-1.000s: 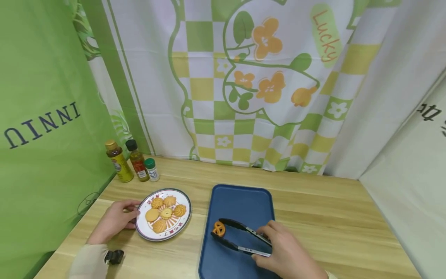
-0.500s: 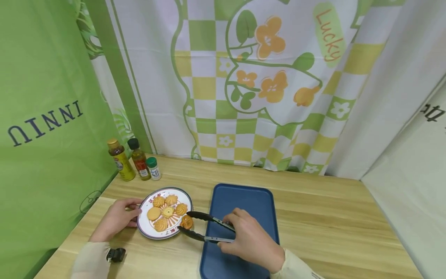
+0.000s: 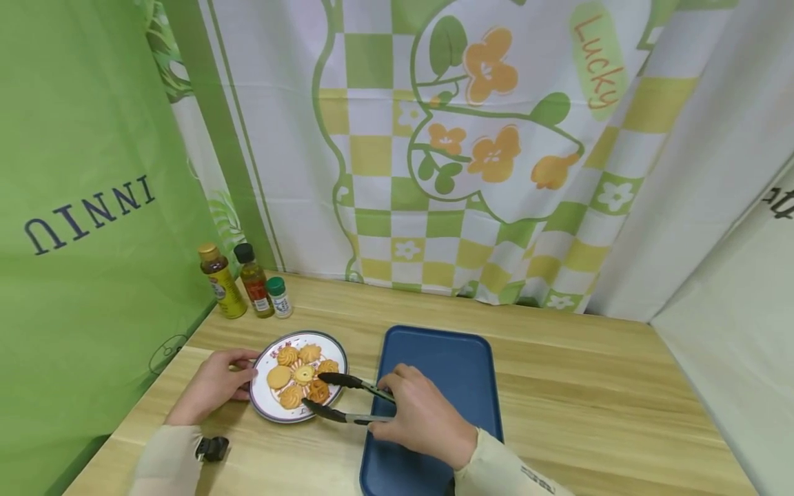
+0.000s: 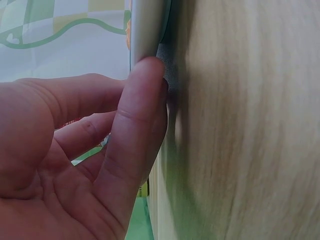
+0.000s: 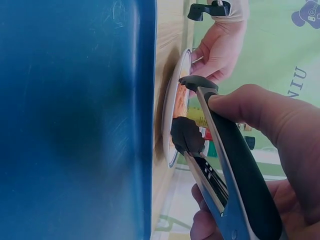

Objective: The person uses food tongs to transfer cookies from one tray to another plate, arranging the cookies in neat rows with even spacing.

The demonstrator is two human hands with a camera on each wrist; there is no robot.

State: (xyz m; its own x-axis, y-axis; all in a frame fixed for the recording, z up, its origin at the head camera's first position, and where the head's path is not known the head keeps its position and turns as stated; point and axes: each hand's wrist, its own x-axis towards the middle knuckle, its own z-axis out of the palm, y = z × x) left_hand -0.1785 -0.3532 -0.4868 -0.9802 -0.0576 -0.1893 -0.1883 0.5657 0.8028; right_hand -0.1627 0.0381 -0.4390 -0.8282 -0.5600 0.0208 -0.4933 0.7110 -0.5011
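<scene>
My left hand [image 3: 214, 387] pinches the left rim of a round white plate [image 3: 263, 403], and in the left wrist view the plate's edge [image 4: 147, 30] meets my fingertips [image 4: 145, 75]. Swirled cookies [image 3: 290, 397] and a smooth round one [image 3: 279, 377] lie on the plate. My right hand [image 3: 424, 417] grips black-tipped metal tongs [image 3: 353, 417] around their arms. The tong tips stand apart over the plate's right part, on either side of a brown pretzel [image 3: 318, 391] that sits among the cookies. In the right wrist view the tong heads hide part of the plate [image 5: 169, 107].
A blue tray [image 3: 440, 351] lies on the wooden table [image 3: 577, 393], under my right hand. Two tall bottles [image 3: 223, 289] and a small green-capped jar [image 3: 280, 301] stand behind the plate. Curtains [image 3: 384, 241] close off the back and sides.
My right hand has carried the pretzel in the tongs leftward, from the tray to the right part of the plate. My left hand stays at the plate's rim. The view has shifted slightly.
</scene>
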